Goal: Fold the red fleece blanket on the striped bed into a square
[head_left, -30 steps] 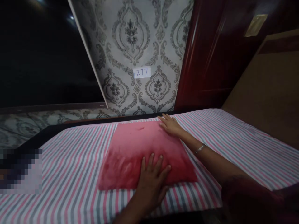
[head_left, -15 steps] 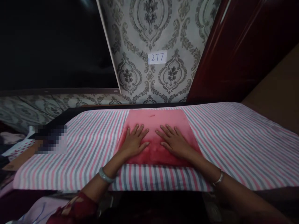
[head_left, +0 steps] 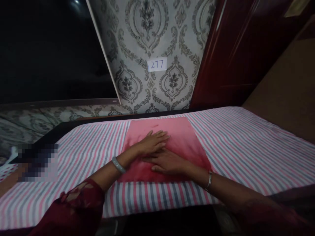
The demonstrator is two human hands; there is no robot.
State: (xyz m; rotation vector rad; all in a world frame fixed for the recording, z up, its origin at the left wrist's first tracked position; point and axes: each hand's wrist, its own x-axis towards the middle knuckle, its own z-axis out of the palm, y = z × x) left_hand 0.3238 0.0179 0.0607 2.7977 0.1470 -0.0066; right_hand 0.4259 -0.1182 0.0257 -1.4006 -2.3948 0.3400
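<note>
A pink-to-red shaded cloth point(head_left: 182, 131), folded or laid as a rough square, lies flat on a striped cover. My left hand point(head_left: 153, 143) rests on its middle, fingers stretched out toward the right, and holds nothing. Just nearer to me, my right hand point(head_left: 167, 161) lies flat on the same cloth with its fingers pointing left. The hands meet at the middle, where the right fingertips are partly hidden by or close beside the left palm. A bangle circles each wrist.
The pink, grey and white striped cover point(head_left: 236, 144) spreads over the table. Behind stand a patterned wall with a paper label point(head_left: 157, 64), a dark television point(head_left: 49, 49) at left and a dark red glossy panel point(head_left: 228, 59) at right. A blurred patch point(head_left: 38, 162) hides something at left.
Both hands have moved inward from the cloth's two sides to its middle, turning so the fingers point across it. The view has shifted slightly to the right.
</note>
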